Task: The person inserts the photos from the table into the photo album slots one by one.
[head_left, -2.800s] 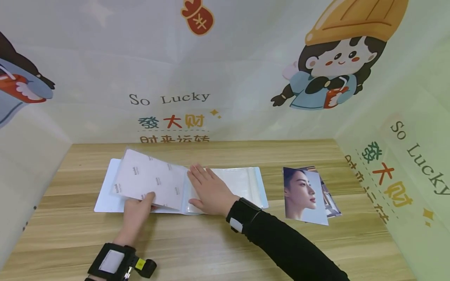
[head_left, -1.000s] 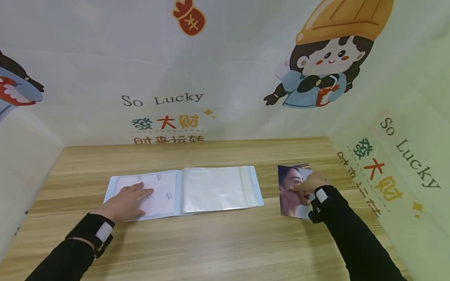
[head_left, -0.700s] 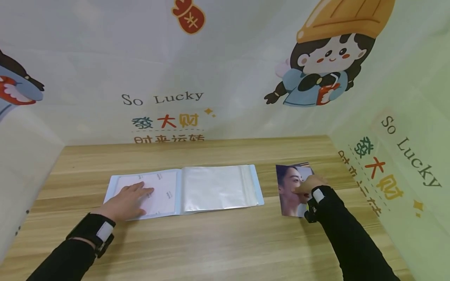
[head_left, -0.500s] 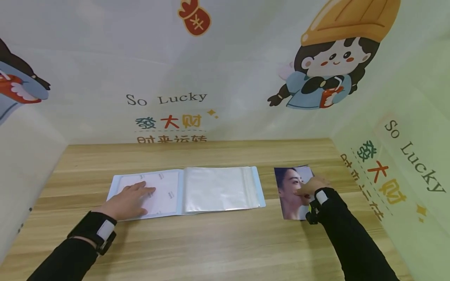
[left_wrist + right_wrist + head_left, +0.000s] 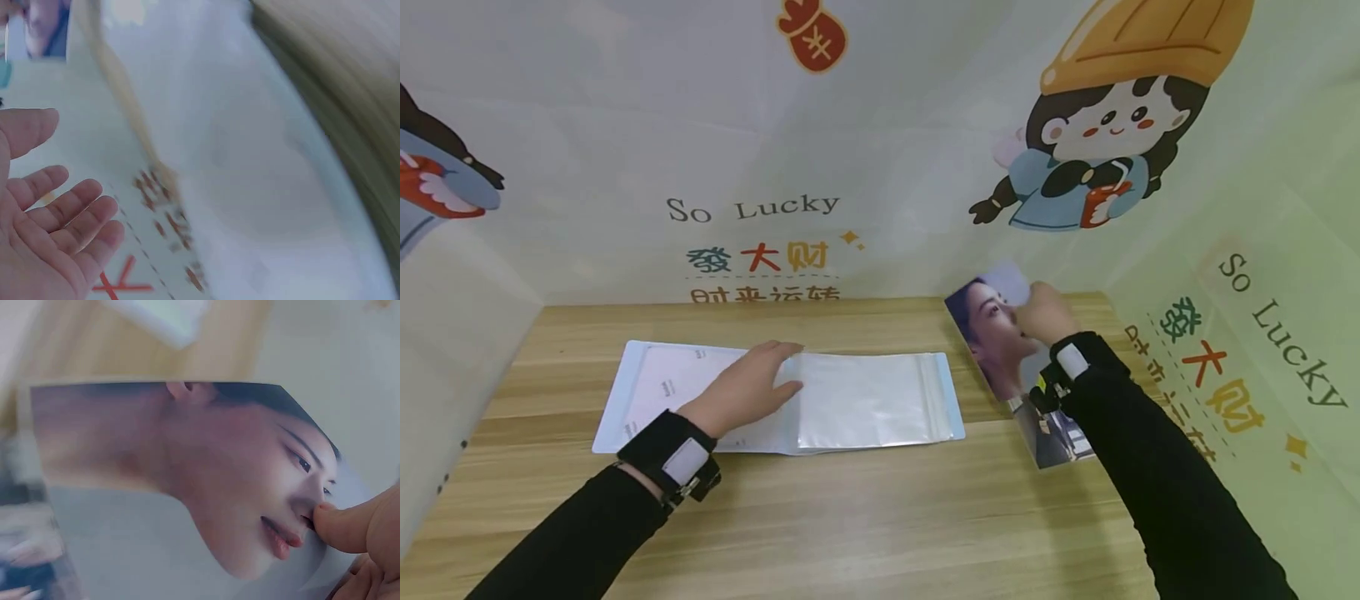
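My right hand (image 5: 1048, 315) pinches a portrait photo (image 5: 988, 333) and holds it tilted above the table; in the right wrist view the thumb (image 5: 350, 526) lies on its printed side and the other fingers are mostly hidden behind. Below it, another photo (image 5: 1054, 440) lies on the table, partly covered. A light-blue photo album (image 5: 955, 408) lies spread flat at centre left, with a clear sleeve (image 5: 865, 404) on its right page and a white printed sheet (image 5: 662, 383) on the left. Over the album's middle my left hand (image 5: 747, 390) reaches, fingers relaxed and holding nothing.
The wooden table (image 5: 850, 533) is bordered by a printed cloth backdrop (image 5: 910, 167) at the back and both sides. Each wrist wears a black strap with a small camera.
My right hand has lifted the portrait photo up and away from the photo beneath, tilting it. My left hand has left the album's left page and moved right toward the spine.
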The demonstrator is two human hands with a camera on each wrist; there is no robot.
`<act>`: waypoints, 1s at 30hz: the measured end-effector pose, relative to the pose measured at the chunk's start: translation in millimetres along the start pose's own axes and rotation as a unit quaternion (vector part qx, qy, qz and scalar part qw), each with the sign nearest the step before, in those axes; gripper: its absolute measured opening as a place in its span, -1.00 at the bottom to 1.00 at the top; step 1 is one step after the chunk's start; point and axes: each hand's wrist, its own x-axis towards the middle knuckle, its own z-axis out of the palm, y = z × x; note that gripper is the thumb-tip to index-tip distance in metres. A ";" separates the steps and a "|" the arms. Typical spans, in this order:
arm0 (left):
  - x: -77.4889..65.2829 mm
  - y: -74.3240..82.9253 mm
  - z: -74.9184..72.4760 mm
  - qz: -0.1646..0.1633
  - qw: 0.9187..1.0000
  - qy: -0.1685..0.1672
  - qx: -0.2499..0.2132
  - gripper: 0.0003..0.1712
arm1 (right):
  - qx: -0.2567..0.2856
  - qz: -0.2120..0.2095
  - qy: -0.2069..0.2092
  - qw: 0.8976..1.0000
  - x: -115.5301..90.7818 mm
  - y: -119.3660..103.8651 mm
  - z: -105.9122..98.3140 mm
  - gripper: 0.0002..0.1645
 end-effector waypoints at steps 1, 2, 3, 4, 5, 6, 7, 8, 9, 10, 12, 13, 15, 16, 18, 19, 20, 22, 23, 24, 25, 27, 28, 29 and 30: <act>4.8 7.0 0.2 -0.001 0.999 -0.005 -0.032 -0.34 | 0.016 -0.001 -0.001 1.000 0.9 -14.0 0.0 -0.46; 9.2 13.2 0.6 -0.002 0.998 -0.006 -0.065 -0.31 | 0.036 -0.002 -0.003 0.999 0.8 -28.5 0.7 -0.43; 13.8 18.7 1.4 -0.007 0.995 -0.003 -0.100 -0.28 | 0.064 -0.002 -0.005 0.998 0.7 -42.2 3.3 -0.43; 17.8 24.0 2.1 -0.016 0.990 0.002 -0.138 -0.25 | 0.089 -0.006 -0.002 0.996 0.2 -54.3 7.0 -0.45; 21.8 28.8 3.1 -0.028 0.984 0.012 -0.174 -0.23 | 0.115 -0.009 0.000 0.993 -1.1 -66.1 11.7 -0.46; 24.8 33.8 4.2 -0.041 0.976 0.022 -0.214 -0.21 | 0.138 -0.012 0.001 0.990 -3.1 -76.7 16.8 -0.47; 27.5 38.7 5.3 -0.053 0.965 0.033 -0.253 -0.19 | 0.164 -0.017 0.002 0.986 -5.8 -86.2 22.7 -0.50; 30.1 43.2 7.1 -0.062 0.952 0.046 -0.295 -0.19 | 0.189 -0.022 -0.001 0.982 -9.0 -94.4 28.8 -0.51; 32.0 47.9 8.4 -0.071 0.937 0.059 -0.337 -0.20 | 0.218 -0.022 -0.007 0.976 -12.5 -101.6 34.9 -0.51; 33.5 52.1 9.7 -0.081 0.922 0.073 -0.371 -0.24 | 0.238 -0.026 -0.013 0.971 -16.7 -107.7 40.5 -0.51; 35.8 58.5 12.8 -0.093 0.891 0.097 -0.433 -0.33 | 0.286 -0.032 -0.031 0.957 -24.9 -116.7 51.0 -0.51; 36.3 60.4 13.8 -0.096 0.879 0.108 -0.455 -0.38 | 0.308 -0.035 -0.040 0.950 -28.8 -119.7 55.5 -0.51; 36.4 60.5 15.5 -0.103 0.864 0.122 -0.478 -0.47 | 0.342 -0.039 -0.055 0.937 -34.5 -123.1 62.7 -0.51; 36.0 58.8 16.2 -0.107 0.863 0.125 -0.478 -0.50 | 0.353 -0.042 -0.061 0.933 -36.0 -123.1 65.3 -0.52; 33.7 53.2 15.6 -0.102 0.869 0.116 -0.470 -0.51 | 0.370 -0.049 -0.068 0.925 -35.7 -120.7 67.4 -0.53; 32.3 49.9 14.4 -0.094 0.877 0.107 -0.460 -0.51 | 0.377 -0.051 -0.071 0.922 -34.5 -118.7 66.9 -0.54; 31.0 46.1 13.2 -0.087 0.885 0.096 -0.446 -0.52 | 0.384 -0.056 -0.076 0.918 -32.7 -116.3 65.1 -0.56; 28.0 38.2 8.7 -0.065 0.906 0.069 -0.412 -0.55 | 0.389 -0.071 -0.091 0.914 -28.1 -109.9 58.5 -0.66; 26.7 34.3 5.8 -0.054 0.917 0.053 -0.392 -0.61 | 0.387 -0.081 -0.103 0.913 -25.7 -106.4 54.1 -0.73; 25.8 30.6 3.0 -0.040 0.928 0.038 -0.370 -0.65 | 0.381 -0.090 -0.120 0.912 -23.6 -103.0 49.5 -0.79; 24.9 27.1 0.1 -0.025 0.939 0.024 -0.342 -0.70 | 0.367 -0.101 -0.138 0.915 -21.9 -99.9 44.7 -0.85; 23.4 22.2 -6.3 0.007 0.959 0.000 -0.282 -0.85 | 0.315 -0.128 -0.182 0.923 -19.7 -94.3 37.1 -0.90; 23.2 20.8 -8.9 0.020 0.967 -0.010 -0.253 -0.91 | 0.283 -0.142 -0.207 0.926 -19.3 -92.5 35.0 -0.89; 23.7 19.8 -10.6 0.033 0.973 -0.018 -0.229 -0.94 | 0.251 -0.155 -0.227 0.928 -19.6 -91.4 34.5 -0.86; 24.2 19.6 -11.9 0.047 0.977 -0.023 -0.208 -0.94 | 0.219 -0.169 -0.243 0.930 -20.5 -90.9 35.8 -0.83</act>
